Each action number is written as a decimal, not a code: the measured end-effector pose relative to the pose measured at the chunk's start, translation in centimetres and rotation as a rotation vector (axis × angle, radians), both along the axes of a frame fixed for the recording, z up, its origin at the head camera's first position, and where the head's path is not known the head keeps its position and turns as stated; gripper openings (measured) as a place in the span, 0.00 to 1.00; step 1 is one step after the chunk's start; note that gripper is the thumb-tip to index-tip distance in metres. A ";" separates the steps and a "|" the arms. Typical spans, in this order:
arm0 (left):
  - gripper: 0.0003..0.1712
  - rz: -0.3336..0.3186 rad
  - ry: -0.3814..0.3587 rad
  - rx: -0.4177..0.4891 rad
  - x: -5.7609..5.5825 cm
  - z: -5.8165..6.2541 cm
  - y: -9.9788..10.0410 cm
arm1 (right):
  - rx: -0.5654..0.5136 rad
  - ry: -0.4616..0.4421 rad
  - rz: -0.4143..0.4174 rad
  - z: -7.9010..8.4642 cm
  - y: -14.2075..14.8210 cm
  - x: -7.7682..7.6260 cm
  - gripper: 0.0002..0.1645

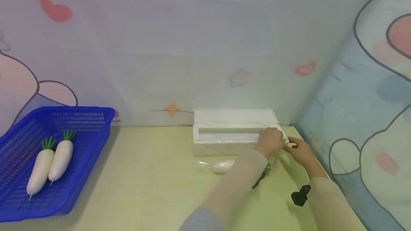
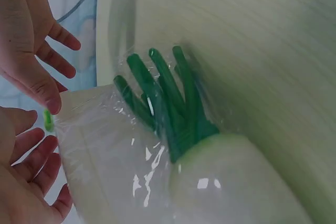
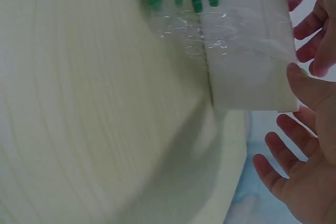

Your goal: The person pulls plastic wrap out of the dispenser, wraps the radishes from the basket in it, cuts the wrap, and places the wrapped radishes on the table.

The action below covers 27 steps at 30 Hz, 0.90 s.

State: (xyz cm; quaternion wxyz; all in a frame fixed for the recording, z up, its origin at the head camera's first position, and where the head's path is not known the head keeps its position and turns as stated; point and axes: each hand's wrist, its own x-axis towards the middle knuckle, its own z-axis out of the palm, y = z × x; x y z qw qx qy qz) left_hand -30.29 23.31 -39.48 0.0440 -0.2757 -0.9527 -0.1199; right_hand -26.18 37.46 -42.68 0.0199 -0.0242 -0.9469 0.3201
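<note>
A white cling film box [image 1: 224, 149] stands against the back wall, its lid [image 1: 236, 117] tipped back. A bright green slide cutter [image 1: 284, 138] sits at its right end. My left hand [image 1: 271, 142] is beside the cutter, its fingers loosely bent in the left wrist view; whether it touches the cutter is unclear. My right hand [image 1: 301, 151] pinches the box's right corner by thumb and index finger, the other fingers spread. In front lies a white radish [image 1: 223, 167] in clear film [image 2: 142, 182], its green leaves [image 2: 173, 108] also covered. My left forearm hides its middle.
A blue plastic basket [image 1: 85, 174] at the left holds two unwrapped white radishes [image 1: 40, 172] with green tops. Patterned cloth walls [image 1: 154, 45] rise at the back and right of the pale table [image 1: 144, 188]. The table's right edge runs close to my right arm.
</note>
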 end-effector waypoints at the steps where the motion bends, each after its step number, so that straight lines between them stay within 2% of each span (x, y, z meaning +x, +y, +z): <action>1: 0.14 0.001 0.013 -0.012 0.2 -0.2 0.3 | -0.015 -0.005 -0.011 -0.3 0.1 0.4 0.43; 5: 0.17 0.021 0.061 -0.048 0.6 -1.2 1.4 | -0.040 0.019 -0.048 -1.0 0.2 1.2 0.41; 8: 0.16 0.032 0.092 -0.053 0.5 -1.3 1.6 | -0.032 0.037 -0.060 -1.1 0.0 1.1 0.39; 17: 0.14 0.071 0.082 -0.037 0.0 -1.2 1.5 | 0.002 0.072 -0.097 -1.1 -0.8 0.6 0.34; 24: 0.09 0.057 0.108 -0.093 -0.1 -1.0 1.5 | 0.070 0.132 -0.094 -1.3 -0.6 0.5 0.31; 27: 0.09 0.073 0.112 -0.085 -0.2 -0.7 1.5 | 0.082 0.147 -0.093 -1.3 -0.4 0.5 0.32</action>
